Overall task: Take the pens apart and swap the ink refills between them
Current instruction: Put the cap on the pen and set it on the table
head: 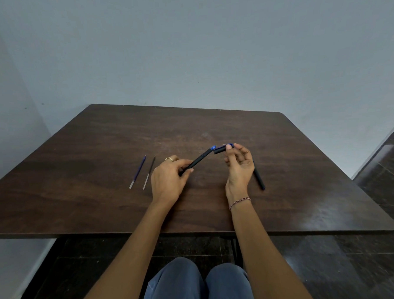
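While two refills (137,172) lie loose, left hand (168,180) gripping one pen (200,159), right hand (239,167) pinching one cap (219,149), second pen (259,180) nearby.

Dim, even light; glare on the table (325,213); wide-angle edge bending.

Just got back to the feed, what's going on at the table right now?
The left hand grips a black pen with a blue tip, while the right hand pinches a cap just beside that tip. A blue refill and a dark refill lie side by side on the table, left of the hands. A second black pen lies behind the right hand.
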A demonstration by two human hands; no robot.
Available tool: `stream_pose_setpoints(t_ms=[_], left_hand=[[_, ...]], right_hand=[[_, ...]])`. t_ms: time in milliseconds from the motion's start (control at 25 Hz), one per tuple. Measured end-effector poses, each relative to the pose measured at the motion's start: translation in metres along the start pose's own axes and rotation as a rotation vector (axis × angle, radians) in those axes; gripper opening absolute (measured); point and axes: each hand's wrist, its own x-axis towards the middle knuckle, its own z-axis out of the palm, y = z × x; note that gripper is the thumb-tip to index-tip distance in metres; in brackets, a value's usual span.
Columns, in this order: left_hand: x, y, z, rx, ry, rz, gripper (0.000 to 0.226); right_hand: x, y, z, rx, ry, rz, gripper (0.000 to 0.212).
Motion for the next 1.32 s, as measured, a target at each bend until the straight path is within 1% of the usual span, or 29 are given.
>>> stream_pose_setpoints(t_ms=[200, 520, 720, 840, 960, 1040, 1160, 1240, 1320], left_hand=[[0.001, 0.000, 0.001, 0.012, 0.010, 0.006, 0.023], [0.000, 0.000, 0.001, 0.058, 0.004, 0.033, 0.025], [0.000, 0.001, 0.000, 0.063, 0.017, 0.045, 0.025], [-0.001, 0.001, 0.002, 0.091, 0.018, 0.066, 0.025], [-0.002, 0.002, 0.003, 0.097, 0.018, 0.104, 0.025], [-0.002, 0.003, 0.003, 0.096, 0.007, 0.153, 0.025], [-0.004, 0.005, 0.004, 0.128, -0.034, 0.243, 0.020], [-0.004, 0.006, 0.004, 0.155, -0.038, 0.262, 0.016], [-0.004, 0.006, 0.004, 0.174, -0.039, 0.280, 0.014]], right_hand=[[0.002, -0.001, -0.003, 0.089, 0.047, -0.010, 0.018], [0.003, 0.000, -0.005, 0.117, 0.067, 0.005, 0.017], [0.000, 0.002, -0.001, -0.014, -0.066, 0.015, 0.019], [-0.004, 0.003, 0.001, -0.141, -0.176, -0.027, 0.021], [-0.008, 0.004, 0.003, -0.238, -0.258, -0.040, 0.031], [-0.010, 0.005, 0.004, -0.291, -0.315, 0.007, 0.044], [-0.011, 0.007, 0.005, -0.439, -0.419, 0.047, 0.066], [-0.011, 0.007, 0.004, -0.465, -0.440, 0.050, 0.071], [-0.010, 0.008, 0.002, -0.451, -0.446, 0.065, 0.070]])
